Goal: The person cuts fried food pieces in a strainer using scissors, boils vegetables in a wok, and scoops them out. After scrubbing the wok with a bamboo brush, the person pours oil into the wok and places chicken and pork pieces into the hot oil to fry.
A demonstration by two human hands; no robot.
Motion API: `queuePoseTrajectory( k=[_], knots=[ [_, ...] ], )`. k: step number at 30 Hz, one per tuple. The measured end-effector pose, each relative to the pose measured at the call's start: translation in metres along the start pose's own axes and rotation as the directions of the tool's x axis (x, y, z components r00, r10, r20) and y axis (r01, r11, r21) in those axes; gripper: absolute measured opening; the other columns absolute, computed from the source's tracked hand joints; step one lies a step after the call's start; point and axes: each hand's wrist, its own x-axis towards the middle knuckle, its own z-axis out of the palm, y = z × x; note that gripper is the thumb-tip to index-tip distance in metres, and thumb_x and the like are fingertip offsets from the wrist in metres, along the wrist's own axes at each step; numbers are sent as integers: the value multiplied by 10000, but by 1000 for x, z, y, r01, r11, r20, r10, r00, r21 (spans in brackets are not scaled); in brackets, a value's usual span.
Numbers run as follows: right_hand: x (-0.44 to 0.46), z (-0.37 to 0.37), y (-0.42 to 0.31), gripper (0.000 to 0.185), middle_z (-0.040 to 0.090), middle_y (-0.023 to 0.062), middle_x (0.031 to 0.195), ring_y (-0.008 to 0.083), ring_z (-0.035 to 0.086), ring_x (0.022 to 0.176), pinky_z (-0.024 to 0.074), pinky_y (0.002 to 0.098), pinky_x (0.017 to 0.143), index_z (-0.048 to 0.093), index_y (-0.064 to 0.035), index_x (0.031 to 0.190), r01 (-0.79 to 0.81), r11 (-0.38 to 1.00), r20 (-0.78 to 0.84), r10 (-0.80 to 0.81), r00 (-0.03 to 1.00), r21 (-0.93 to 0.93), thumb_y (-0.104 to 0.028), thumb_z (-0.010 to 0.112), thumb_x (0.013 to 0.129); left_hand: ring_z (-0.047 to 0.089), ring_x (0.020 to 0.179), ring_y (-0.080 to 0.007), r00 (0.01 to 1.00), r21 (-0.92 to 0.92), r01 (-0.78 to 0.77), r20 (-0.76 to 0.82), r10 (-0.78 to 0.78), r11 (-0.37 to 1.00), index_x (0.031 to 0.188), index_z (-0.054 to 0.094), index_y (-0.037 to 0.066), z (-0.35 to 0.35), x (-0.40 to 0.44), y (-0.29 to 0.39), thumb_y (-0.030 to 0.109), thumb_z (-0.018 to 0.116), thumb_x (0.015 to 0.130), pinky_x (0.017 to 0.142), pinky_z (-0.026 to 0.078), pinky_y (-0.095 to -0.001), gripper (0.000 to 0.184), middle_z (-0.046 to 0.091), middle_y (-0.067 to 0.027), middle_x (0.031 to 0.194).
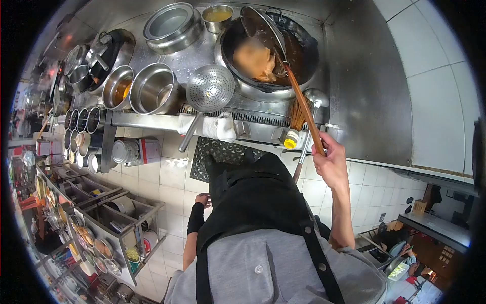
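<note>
My right hand (331,161) is wrapped round the wooden handle of a large strainer (294,91). The strainer's round metal head is tilted up at the rim of a wok (311,63) holding dark liquid. Light-brown food (268,68), partly blurred, sits in the wok beside the strainer head. Low beside my apron hangs my left hand (203,199), with a black band at the wrist. Its fingers look loosely apart and nothing shows in them.
A perforated skimmer (210,88) rests near a white cloth (220,126). Steel pots (156,90) and a lidded pot (172,29) stand leftward. A bamboo brush (297,114), a yellow-capped bottle (290,140) and a ladle (317,98) are by the stove's front edge.
</note>
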Motion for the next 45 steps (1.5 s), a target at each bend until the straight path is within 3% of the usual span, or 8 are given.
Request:
queuePoseTrajectory(
  k=[5, 7, 11, 21, 28, 36, 39, 45],
  knots=[
    [-14, 11, 0, 601, 589, 2, 922, 43, 446, 539, 353, 235, 452, 539, 0, 1435, 82, 993, -54, -86, 995, -79, 83, 568, 840, 697, 788, -275, 984, 536, -179, 114, 139, 825, 1142, 714, 114, -4, 27, -64, 211, 441, 965, 715, 555, -445, 339, 730, -87, 939],
    [-21, 11, -10, 627, 580, 21, 925, 46, 476, 643, 377, 215, 522, 546, 21, 1424, 130, 985, -87, -141, 986, -117, 101, 539, 802, 691, 794, -286, 778, 832, -548, 469, 419, 88, 1050, 757, 115, 2, 64, -117, 257, 450, 968, 749, 553, -442, 348, 731, -85, 872],
    [-39, 9, -23, 695, 546, 38, 904, 74, 498, 790, 423, 217, 647, 546, 19, 1434, 136, 985, -101, -147, 984, -108, 135, 498, 751, 688, 796, -293, 956, 719, -291, 209, 204, 631, 1084, 739, 122, 2, 33, -134, 260, 446, 970, 743, 549, -455, 343, 727, -83, 896],
    [4, 23, 14, 591, 679, 155, 1034, 166, 621, 883, 523, 289, 736, 564, 16, 1406, 136, 963, -69, -156, 985, -232, 105, 536, 822, 680, 801, -308, 995, 196, -23, 100, 3, 980, 1170, 694, 138, 3, 16, -103, 267, 438, 975, 729, 540, -489, 347, 718, -80, 954],
    [41, 23, 41, 465, 638, 24, 871, 39, 443, 547, 333, 222, 470, 607, 8, 1339, 74, 991, -77, -83, 994, -110, 47, 566, 878, 675, 805, -319, 991, -249, 118, 95, -96, 961, 1230, 662, 150, 6, 11, -115, 272, 431, 978, 718, 533, -513, 362, 712, -78, 996],
    [70, 64, -4, 556, 697, 90, 952, 119, 616, 843, 492, 269, 750, 609, -7, 1383, 288, 936, -260, -336, 905, -204, 43, 676, 834, 669, 809, -332, 955, -514, 248, 270, -119, 821, 1298, 626, 164, -8, 41, -204, 278, 424, 982, 706, 526, -540, 392, 704, -75, 1043],
    [140, 86, 18, 495, 751, 179, 1096, 226, 716, 1006, 551, 326, 873, 653, -48, 1344, 600, 761, -234, -648, 725, -249, -13, 698, 852, 672, 710, -256, 979, -390, 205, 103, -179, 898, 1079, 686, 117, -15, 26, -219, 253, 563, 949, 593, 535, -467, 225, 716, -61, 929],
    [143, 153, 63, 537, 672, 198, 1321, 371, 658, 1177, 530, 432, 975, 614, -79, 1388, 296, 613, -87, -515, 853, -732, -137, 694, 860, 758, 819, -283, 955, 170, 214, -244, -169, 962, 899, 764, 53, -70, -48, -147, 186, 573, 853, 731, 614, -482, 237, 753, -154, 842]
  ],
)
